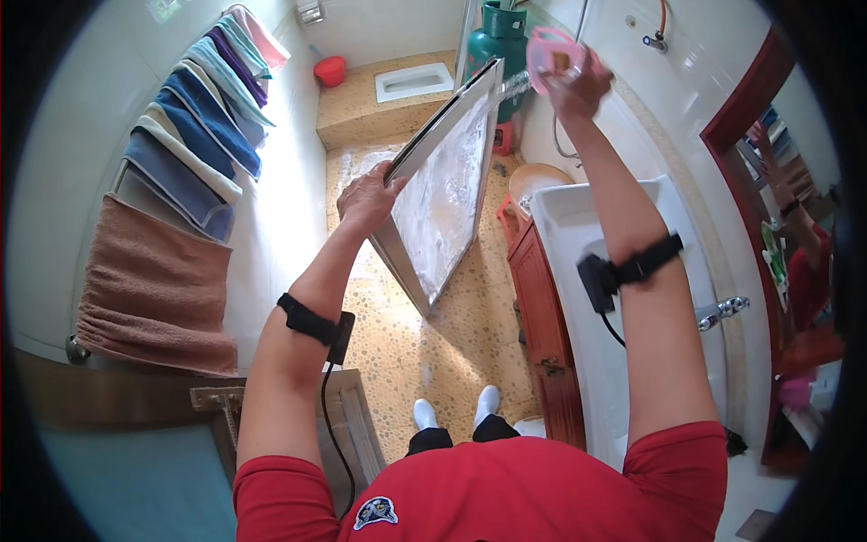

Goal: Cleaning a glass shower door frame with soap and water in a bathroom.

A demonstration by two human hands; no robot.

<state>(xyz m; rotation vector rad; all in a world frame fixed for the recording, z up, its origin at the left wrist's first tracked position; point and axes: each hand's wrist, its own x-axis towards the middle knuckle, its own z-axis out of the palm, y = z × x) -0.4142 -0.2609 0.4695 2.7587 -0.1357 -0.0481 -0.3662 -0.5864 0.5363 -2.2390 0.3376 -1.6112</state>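
My left hand (pixel 371 198) grips the near upper edge of a framed glass panel (pixel 443 196), which stands tilted on the tiled floor with white suds over its face. Up at the right, my right hand (pixel 579 85) holds a pink plastic scoop (pixel 552 57), tipped so that water (pixel 516 84) pours from it towards the panel's upper right edge. Something brown shows at the scoop. Beyond the panel stands a green gas cylinder (pixel 496 40).
A basin (pixel 542 177) of sudsy water rests beside a red vanity cabinet (pixel 545 339) and white sink (pixel 559 210). Towels (pixel 159 284) hang along the left wall. A raised step (pixel 359 122) holds a squat toilet (pixel 414 82) and red dipper (pixel 330 70). Wet suds lie on the floor.
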